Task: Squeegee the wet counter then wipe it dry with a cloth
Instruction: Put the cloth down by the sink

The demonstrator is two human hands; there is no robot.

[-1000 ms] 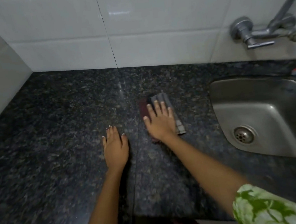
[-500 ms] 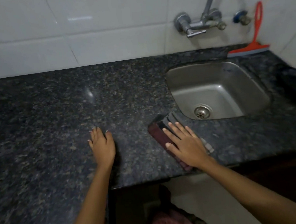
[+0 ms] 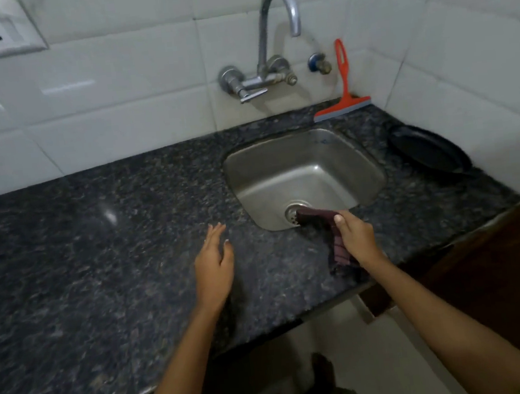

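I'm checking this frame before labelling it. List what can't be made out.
- Head view: part of the cloth is hidden behind the right hand.
- Sink drain is partly covered by the cloth.
- Whether the counter is wet: speckled stone hides it.
- Left hand: palm unseen.

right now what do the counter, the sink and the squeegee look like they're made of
Counter: looks like polished dark granite, with grey speckles and a glossy light reflection; it could be an imitation.
Sink: seemingly stainless steel, a brushed grey metal sheen with soft highlights.
Squeegee: apparently orange-red moulded plastic for the handle and head, with a grey blade strip, probably rubber.
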